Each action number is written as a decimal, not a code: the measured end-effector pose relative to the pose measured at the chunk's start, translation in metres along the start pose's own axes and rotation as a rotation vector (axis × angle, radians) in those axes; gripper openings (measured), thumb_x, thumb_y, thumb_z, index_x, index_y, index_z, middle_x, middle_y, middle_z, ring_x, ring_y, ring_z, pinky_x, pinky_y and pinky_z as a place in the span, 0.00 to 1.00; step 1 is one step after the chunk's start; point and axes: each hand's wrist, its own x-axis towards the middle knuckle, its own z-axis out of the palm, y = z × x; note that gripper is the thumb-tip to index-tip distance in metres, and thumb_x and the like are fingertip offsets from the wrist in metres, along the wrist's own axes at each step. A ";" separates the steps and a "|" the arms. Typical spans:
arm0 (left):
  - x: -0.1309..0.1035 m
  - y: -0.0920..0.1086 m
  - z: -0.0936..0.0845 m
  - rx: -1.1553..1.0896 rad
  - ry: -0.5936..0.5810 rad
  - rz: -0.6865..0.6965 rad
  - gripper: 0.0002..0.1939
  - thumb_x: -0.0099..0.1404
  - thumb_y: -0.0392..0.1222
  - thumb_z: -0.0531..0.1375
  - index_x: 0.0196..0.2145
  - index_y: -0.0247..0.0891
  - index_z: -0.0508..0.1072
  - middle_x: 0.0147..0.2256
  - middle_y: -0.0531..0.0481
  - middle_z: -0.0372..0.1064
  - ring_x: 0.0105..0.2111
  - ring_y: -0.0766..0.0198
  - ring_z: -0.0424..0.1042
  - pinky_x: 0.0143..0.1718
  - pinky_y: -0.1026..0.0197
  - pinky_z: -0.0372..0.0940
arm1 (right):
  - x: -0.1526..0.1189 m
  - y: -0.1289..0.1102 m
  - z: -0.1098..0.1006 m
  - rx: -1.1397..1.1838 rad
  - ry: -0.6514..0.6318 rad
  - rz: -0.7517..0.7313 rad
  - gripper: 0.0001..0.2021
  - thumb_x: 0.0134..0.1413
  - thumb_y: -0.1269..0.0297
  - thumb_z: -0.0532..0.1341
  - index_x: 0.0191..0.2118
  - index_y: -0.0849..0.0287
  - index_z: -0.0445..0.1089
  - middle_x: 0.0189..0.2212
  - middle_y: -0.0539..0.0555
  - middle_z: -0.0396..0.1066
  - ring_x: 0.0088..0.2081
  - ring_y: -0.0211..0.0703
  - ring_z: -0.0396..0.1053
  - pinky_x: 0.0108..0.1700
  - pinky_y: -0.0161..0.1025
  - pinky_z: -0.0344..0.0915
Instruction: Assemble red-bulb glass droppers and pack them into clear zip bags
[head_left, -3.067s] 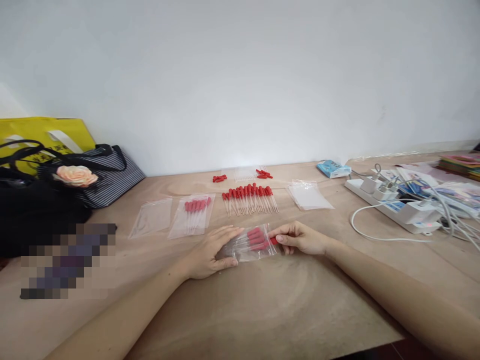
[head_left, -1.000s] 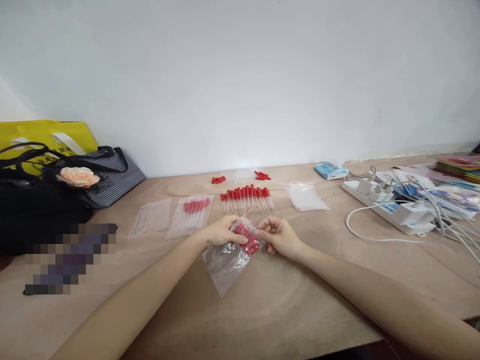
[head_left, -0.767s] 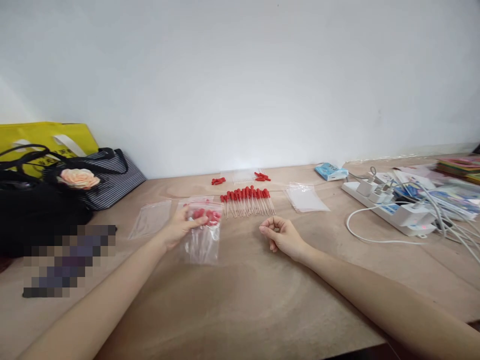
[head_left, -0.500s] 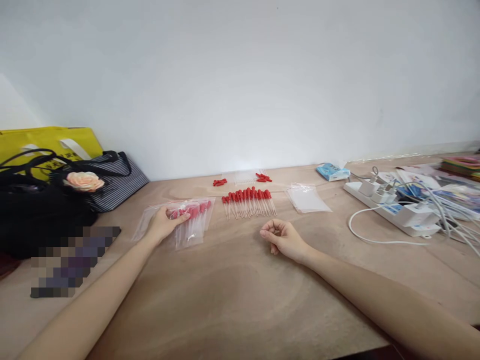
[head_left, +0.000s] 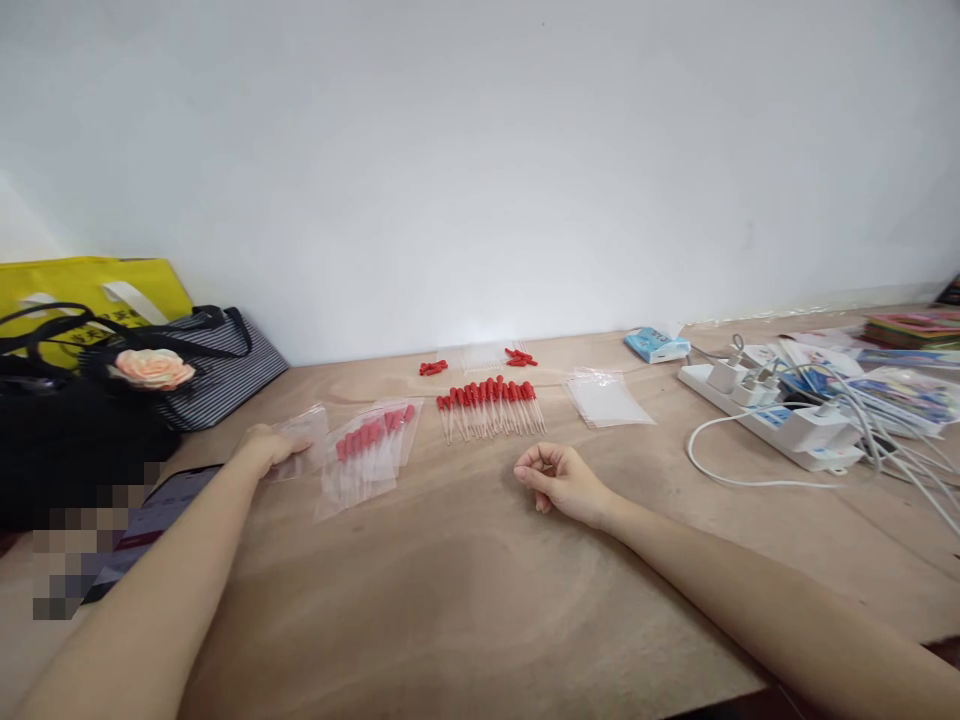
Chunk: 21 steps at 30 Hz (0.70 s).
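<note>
My left hand [head_left: 268,450] is at the left, its fingers on a clear plastic bag [head_left: 307,432]; whether they pinch it is hard to see. Just right of it lie overlapping clear bags with red-topped droppers [head_left: 371,435] inside. A row of loose droppers with red bulbs [head_left: 491,405] lies mid-table. My right hand [head_left: 556,480] rests in front of that row, fingers curled, with nothing visible in them. A stack of flat clear bags [head_left: 609,398] lies to the right. Two small piles of red bulbs [head_left: 433,369] [head_left: 520,357] flank clear tubes [head_left: 482,357] near the wall.
On the left are a yellow bag [head_left: 90,290], a striped bag [head_left: 225,365], a black bag with a flower [head_left: 152,369] and a phone [head_left: 161,500]. On the right are a blue tissue pack [head_left: 657,345], a power strip [head_left: 772,420] with white cables, and papers.
My left hand has moved left, off the bagged droppers and onto a clear bag beside them. The view has shifted slightly. My right hand stays in the same curled pose.
</note>
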 end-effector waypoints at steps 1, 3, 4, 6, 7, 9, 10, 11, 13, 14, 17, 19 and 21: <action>-0.003 0.004 -0.002 0.016 0.080 -0.031 0.21 0.46 0.43 0.65 0.34 0.31 0.61 0.32 0.45 0.62 0.49 0.35 0.53 0.45 0.40 0.52 | 0.000 0.000 0.000 0.000 -0.003 0.001 0.15 0.40 0.54 0.61 0.27 0.61 0.61 0.16 0.41 0.59 0.12 0.26 0.59 0.14 0.26 0.55; -0.012 0.014 -0.004 0.030 0.236 -0.044 0.25 0.51 0.42 0.62 0.43 0.33 0.58 0.36 0.47 0.61 0.51 0.41 0.53 0.49 0.42 0.49 | 0.000 0.001 -0.001 0.000 -0.011 0.005 0.15 0.40 0.54 0.61 0.27 0.61 0.61 0.16 0.42 0.59 0.12 0.26 0.59 0.14 0.26 0.54; -0.018 0.021 -0.004 0.015 0.281 -0.020 0.26 0.54 0.43 0.60 0.48 0.36 0.54 0.39 0.49 0.60 0.51 0.46 0.54 0.50 0.45 0.50 | 0.000 0.001 -0.001 -0.001 -0.015 0.008 0.15 0.40 0.54 0.61 0.27 0.61 0.61 0.16 0.42 0.59 0.12 0.26 0.59 0.14 0.26 0.54; -0.034 0.036 -0.001 -0.083 0.245 0.057 0.28 0.57 0.45 0.58 0.51 0.42 0.51 0.40 0.52 0.61 0.44 0.58 0.63 0.45 0.54 0.59 | 0.000 0.001 -0.001 -0.003 -0.016 0.011 0.15 0.40 0.54 0.62 0.27 0.61 0.61 0.15 0.41 0.59 0.12 0.27 0.59 0.14 0.26 0.54; -0.044 0.044 0.003 -0.143 0.167 0.104 0.26 0.57 0.46 0.57 0.51 0.44 0.51 0.37 0.54 0.62 0.38 0.64 0.66 0.40 0.60 0.62 | 0.001 0.001 -0.001 -0.002 -0.009 0.011 0.15 0.40 0.54 0.62 0.27 0.60 0.61 0.15 0.41 0.59 0.12 0.27 0.59 0.14 0.26 0.55; -0.066 0.058 0.016 -0.361 -0.311 0.220 0.29 0.51 0.48 0.62 0.49 0.44 0.56 0.34 0.55 0.64 0.29 0.68 0.66 0.32 0.65 0.64 | 0.001 0.000 0.000 0.012 0.016 0.012 0.15 0.40 0.54 0.61 0.28 0.60 0.61 0.16 0.42 0.60 0.13 0.27 0.59 0.14 0.26 0.55; -0.078 0.065 0.024 -0.380 -0.540 0.241 0.32 0.49 0.49 0.63 0.49 0.44 0.56 0.34 0.54 0.64 0.27 0.68 0.66 0.30 0.65 0.64 | 0.001 0.000 0.000 0.021 0.031 0.012 0.15 0.40 0.53 0.61 0.28 0.60 0.60 0.16 0.42 0.60 0.13 0.28 0.59 0.15 0.27 0.56; -0.089 0.071 0.034 -0.381 -0.715 0.277 0.32 0.48 0.48 0.64 0.49 0.44 0.57 0.35 0.53 0.65 0.25 0.69 0.66 0.28 0.64 0.64 | 0.001 0.000 0.000 0.026 0.044 0.013 0.16 0.40 0.52 0.61 0.28 0.60 0.60 0.15 0.42 0.60 0.13 0.28 0.60 0.15 0.27 0.57; -0.108 0.082 0.056 -0.290 -0.997 0.344 0.30 0.49 0.46 0.63 0.49 0.43 0.58 0.36 0.52 0.64 0.24 0.69 0.66 0.29 0.62 0.64 | 0.001 0.000 -0.001 0.021 0.060 0.013 0.16 0.42 0.51 0.60 0.28 0.59 0.60 0.14 0.42 0.59 0.14 0.29 0.60 0.16 0.28 0.58; -0.115 0.086 0.066 -0.219 -1.072 0.384 0.29 0.50 0.45 0.63 0.49 0.44 0.59 0.36 0.52 0.64 0.25 0.68 0.66 0.29 0.61 0.64 | 0.001 0.000 -0.002 0.009 0.063 0.012 0.16 0.43 0.50 0.59 0.28 0.59 0.60 0.13 0.42 0.59 0.14 0.29 0.59 0.16 0.28 0.58; -0.126 0.096 0.089 -0.004 -0.907 0.678 0.26 0.49 0.44 0.64 0.47 0.43 0.64 0.39 0.50 0.63 0.35 0.61 0.67 0.37 0.57 0.63 | 0.002 0.003 -0.007 -0.060 0.068 0.011 0.16 0.45 0.50 0.57 0.28 0.60 0.61 0.13 0.43 0.59 0.14 0.30 0.57 0.16 0.28 0.54; -0.130 0.097 0.093 0.068 -0.725 0.831 0.21 0.53 0.44 0.61 0.45 0.43 0.66 0.43 0.48 0.61 0.42 0.57 0.64 0.43 0.55 0.60 | 0.003 0.006 -0.012 -0.159 0.059 -0.005 0.15 0.45 0.52 0.57 0.27 0.60 0.63 0.15 0.44 0.60 0.16 0.30 0.57 0.17 0.28 0.53; -0.135 0.093 0.090 0.106 -0.666 0.891 0.17 0.58 0.45 0.57 0.45 0.43 0.66 0.46 0.47 0.60 0.44 0.57 0.63 0.46 0.54 0.59 | 0.004 0.009 -0.017 -0.275 0.032 -0.046 0.13 0.46 0.54 0.58 0.26 0.61 0.66 0.19 0.47 0.62 0.19 0.30 0.58 0.20 0.29 0.55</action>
